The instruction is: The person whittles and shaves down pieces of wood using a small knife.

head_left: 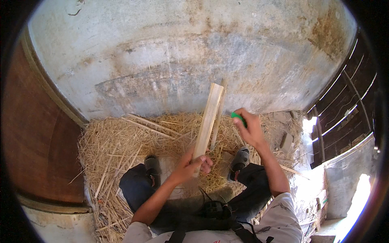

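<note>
In my left hand (191,165) is a flat, pale length of split wood or bamboo (208,117), its far end tilted up toward the wall. The fingers wrap round its lower part. To the right, apart from the wood, my right hand (252,128) is closed on a small green object (239,118). Most of that object is covered by my fingers, so its kind does not show. Just behind the pale wood, a narrower stick (217,121) stands tilted toward the wall.
Straw and thin split strips (109,178) cover the floor round my feet. Ahead rises a stained plaster wall (162,77). A brown door-like panel (44,129) stands at the left, dark slatted boards (340,105) at the right. A brick-like block (286,141) lies near the wall.
</note>
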The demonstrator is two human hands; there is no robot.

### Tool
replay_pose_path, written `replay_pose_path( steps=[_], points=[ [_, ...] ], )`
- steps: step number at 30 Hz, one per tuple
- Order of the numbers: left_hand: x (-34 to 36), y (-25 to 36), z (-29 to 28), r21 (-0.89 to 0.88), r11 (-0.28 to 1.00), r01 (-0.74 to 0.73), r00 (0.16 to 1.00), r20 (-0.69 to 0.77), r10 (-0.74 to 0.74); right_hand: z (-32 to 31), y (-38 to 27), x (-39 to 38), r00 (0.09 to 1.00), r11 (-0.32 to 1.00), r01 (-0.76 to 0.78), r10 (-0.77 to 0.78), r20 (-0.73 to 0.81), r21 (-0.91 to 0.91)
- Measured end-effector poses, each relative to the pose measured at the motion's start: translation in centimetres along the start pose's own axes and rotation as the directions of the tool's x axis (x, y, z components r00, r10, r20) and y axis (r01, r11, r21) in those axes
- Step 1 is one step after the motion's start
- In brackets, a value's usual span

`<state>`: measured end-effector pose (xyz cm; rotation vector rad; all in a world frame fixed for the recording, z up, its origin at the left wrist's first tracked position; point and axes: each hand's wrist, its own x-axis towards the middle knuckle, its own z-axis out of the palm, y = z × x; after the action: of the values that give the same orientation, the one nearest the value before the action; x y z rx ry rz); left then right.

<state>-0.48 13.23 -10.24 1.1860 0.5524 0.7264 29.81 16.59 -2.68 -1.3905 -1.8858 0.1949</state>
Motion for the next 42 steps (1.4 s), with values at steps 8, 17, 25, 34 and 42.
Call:
replay_pose_path(
  steps=[8, 17, 25, 34, 42],
  points=[
    [-0.5, 2.4, -0.2, 0.149, 0.989, 0.01, 0.996, -0.085, 0.002, 4.4, -3.8, -3.0, 0.927, 0.934, 0.349, -0.333, 0.174, -0.074],
    [-0.3, 2.3, -0.5, 0.209, 0.957, -0.2, 0.971, -0.091, 0.223, 6.5, -5.2, -3.6, 0.888, 0.905, 0.426, -0.42, 0.185, 0.008],
    [-0.7, 4.1, 0.0, 0.038, 0.999, -0.036, 0.989, -0.14, 0.041, 6.6, -5.6, -4.0, 0.898, 0.909, 0.414, -0.4, 0.185, -0.043],
    [0.0, 2.7, -0.2, -0.063, 0.971, -0.229, 0.972, -0.075, 0.225, 7.1, -5.4, -4.7, 0.888, 0.901, 0.432, -0.418, 0.192, -0.037],
    [0.0, 2.5, -0.7, -0.055, 0.976, -0.212, 0.977, 0.009, 0.213, 6.5, -6.3, -4.1, 0.904, 0.909, 0.412, -0.399, 0.155, -0.065]
  ],
)
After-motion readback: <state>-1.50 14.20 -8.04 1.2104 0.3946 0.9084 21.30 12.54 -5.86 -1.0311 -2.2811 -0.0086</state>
